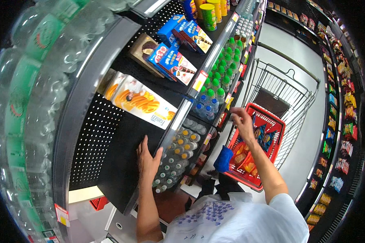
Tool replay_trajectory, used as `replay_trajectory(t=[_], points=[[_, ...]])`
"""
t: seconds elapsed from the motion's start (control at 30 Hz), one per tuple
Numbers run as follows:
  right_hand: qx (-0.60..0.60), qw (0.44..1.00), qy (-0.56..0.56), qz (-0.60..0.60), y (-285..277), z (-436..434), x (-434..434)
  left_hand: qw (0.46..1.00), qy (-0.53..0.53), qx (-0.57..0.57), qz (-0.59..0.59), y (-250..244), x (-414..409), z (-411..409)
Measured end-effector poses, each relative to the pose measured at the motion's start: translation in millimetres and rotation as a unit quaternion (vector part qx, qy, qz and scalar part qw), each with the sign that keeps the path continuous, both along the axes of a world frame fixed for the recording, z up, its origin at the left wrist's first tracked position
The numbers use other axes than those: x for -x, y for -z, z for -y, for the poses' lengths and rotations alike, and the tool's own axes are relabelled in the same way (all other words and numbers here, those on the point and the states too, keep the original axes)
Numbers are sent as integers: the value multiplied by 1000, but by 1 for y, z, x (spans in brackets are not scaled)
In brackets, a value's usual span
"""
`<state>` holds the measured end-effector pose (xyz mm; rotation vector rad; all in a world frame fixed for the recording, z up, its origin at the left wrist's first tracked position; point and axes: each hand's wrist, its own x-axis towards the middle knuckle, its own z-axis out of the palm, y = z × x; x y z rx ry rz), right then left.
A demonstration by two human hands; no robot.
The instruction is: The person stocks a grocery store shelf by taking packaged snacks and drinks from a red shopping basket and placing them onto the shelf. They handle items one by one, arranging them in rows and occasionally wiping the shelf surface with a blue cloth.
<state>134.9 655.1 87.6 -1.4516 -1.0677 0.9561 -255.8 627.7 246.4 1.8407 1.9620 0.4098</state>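
Note:
My left hand point(148, 164) rests on a black shelf board point(130, 130) near its front edge, fingers spread and nothing in them. Just beyond its fingertips are white biscuit boxes point(143, 103) lying on the same shelf. My right hand point(243, 123) hovers over the near-left rim of a red plastic basket point(281, 130), with bent fingers apart and no object visible in them. Orange-red snack packets point(243, 155) and dark blue snack packets point(266, 138) lie inside the basket. A blue soft item point(223, 159) is at the basket's left side.
The basket sits in a wire shopping cart point(295, 121) to my right. Blue wafer-roll boxes point(176, 65) and canisters point(208, 16) stand farther along the shelf. Lower down are green-capped bottles point(222, 70). Packs of large bottles point(24, 100) rise at left; a snack rack point(348, 121) lines the aisle's right.

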Motion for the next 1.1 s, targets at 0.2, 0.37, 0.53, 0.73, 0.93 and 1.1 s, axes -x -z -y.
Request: replay_trajectory(t=[0.2, 0.37, 0.53, 0.73, 0.93, 1.1], points=[[-165, 972, -139, 96, -141, -47, 123, 963, -38, -78, 256, 8, -28, -31], [-125, 973, -178, 79, -145, -75, 174, 910, -16, -128, 395, 44, -28, -58], [-135, 978, -129, 96, -132, -64, 185, 898, -61, -63, 432, 39, -36, -58], [-108, 987, -117, 35, -144, -25, 189, 869, -31, -134, 475, 50, -25, -45], [-106, 985, -110, -84, -154, 28, 165, 873, -2, -109, 476, 1, -42, 0], [-93, 965, -146, -198, -126, 82, 111, 873, 49, 67, 480, 10, -62, 37]])
